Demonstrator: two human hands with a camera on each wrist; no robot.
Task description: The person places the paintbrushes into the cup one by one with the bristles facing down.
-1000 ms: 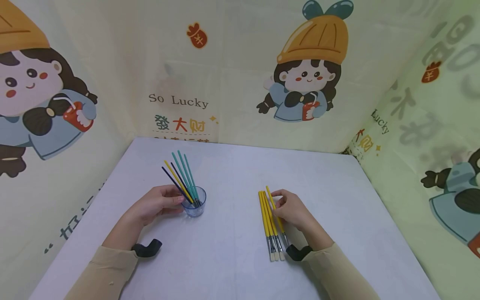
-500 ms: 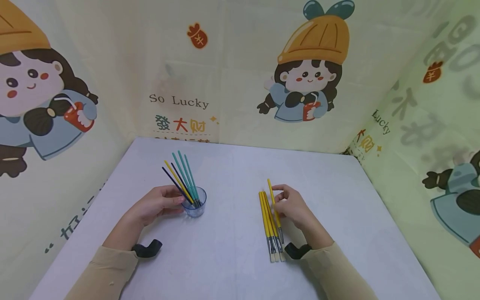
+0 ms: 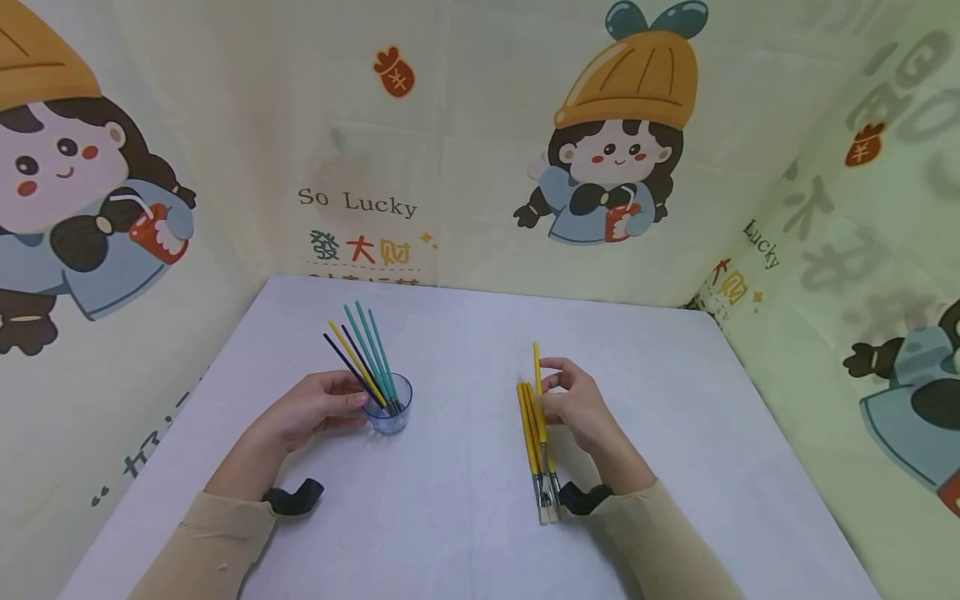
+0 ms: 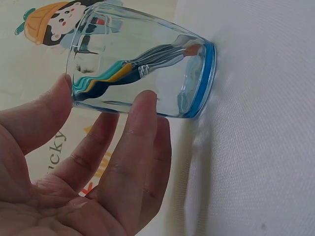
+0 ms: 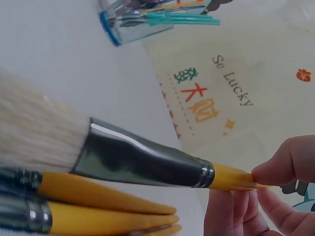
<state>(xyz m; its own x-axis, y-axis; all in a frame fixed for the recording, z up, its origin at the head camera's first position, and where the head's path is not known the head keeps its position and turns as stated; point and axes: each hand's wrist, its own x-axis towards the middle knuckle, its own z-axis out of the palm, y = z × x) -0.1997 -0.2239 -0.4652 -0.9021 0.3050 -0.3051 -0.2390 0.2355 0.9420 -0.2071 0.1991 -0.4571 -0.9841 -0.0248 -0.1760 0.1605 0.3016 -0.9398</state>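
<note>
My left hand holds a clear glass with a blue base at the left of the table, thumb at the rim and fingers along its side in the left wrist view. Teal, yellow and dark blue paintbrushes lean in it, bristles down. On the right, my right hand pinches the yellow handle of a flat paintbrush between thumb and fingers. Its pale bristles point toward me. Just left of and below it, several yellow paintbrushes lie side by side on the table, partly covered by the held one.
The white table carries the glass and the loose brushes. A printed cloth with cartoon figures stands as a wall behind and at both sides. A black band piece juts from the left wrist, another from the right.
My right hand has moved forward and slightly left, raising the yellow paintbrush from beside the others to above them. My left hand and the glass have stayed in place.
</note>
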